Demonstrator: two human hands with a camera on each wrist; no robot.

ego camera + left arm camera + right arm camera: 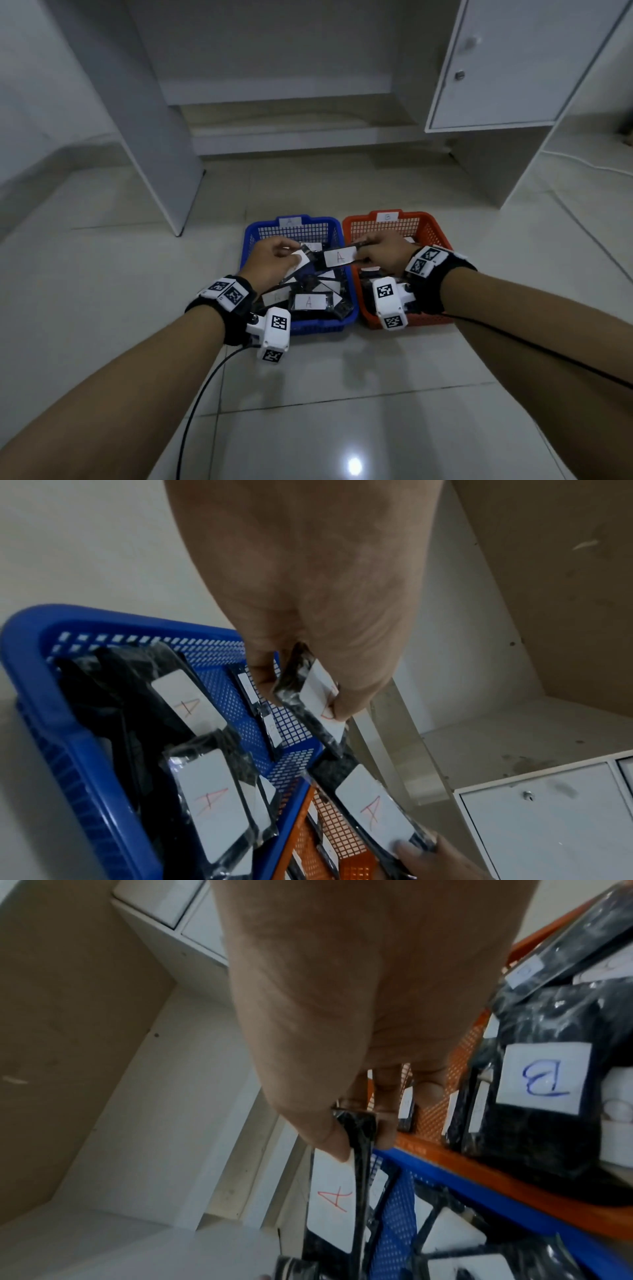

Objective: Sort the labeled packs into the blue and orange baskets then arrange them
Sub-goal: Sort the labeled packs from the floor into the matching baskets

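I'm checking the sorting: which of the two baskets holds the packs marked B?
The orange basket, on the right beside the blue basket. Its B pack shows a blue letter; the blue basket's packs carry red A labels.

Dim, cool indoor light; an overhead lamp throws a bright glare spot on the glossy floor tiles (pixel 354 466) near the bottom edge. Wide-angle bending warps the cabinet (pixel 507 65). Both wrist views are soft, smeared with motion blur.

Blue basket (pixel 255 236) and orange basket (pixel 430 228) are mesh-patterned. Packs (pixel 337 257) are glossy black with white labels; A is in red, B (pixel 542 1081) in blue. Wristbands (pixel 227 291) carry black-and-white square markers. Floor (pixel 342 394) is pale tile.
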